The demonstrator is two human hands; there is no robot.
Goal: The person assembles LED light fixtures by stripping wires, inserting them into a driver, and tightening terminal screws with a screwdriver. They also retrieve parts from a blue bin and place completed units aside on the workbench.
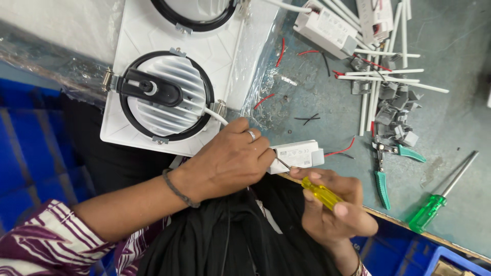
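At the worktop's point(317, 110) near edge, the left hand point(225, 163) grips the white driver box point(299, 153) tight; the right hand's point(335, 204) closed grip angles the yellow screwdriver point(319, 191) up-left into its near side.

Across the right half of the frame runs the table point(317, 102), its top a worn grey-green, scuffed and stained, with a darker smear at the right. Its near edge cuts diagonally toward the lower right, showing a pale wooden lip. Along the upper left lies crinkled clear plastic sheeting point(46, 61), catching bright glints from the light overhead. Left of centre and down the left edge there's a blue plastic crate point(30, 158), ribbed and in shadow. At the lower right, below the table edge, another blue bin point(409, 250) shows its rim. The light is even and cool, throwing soft, short shadows on the table.
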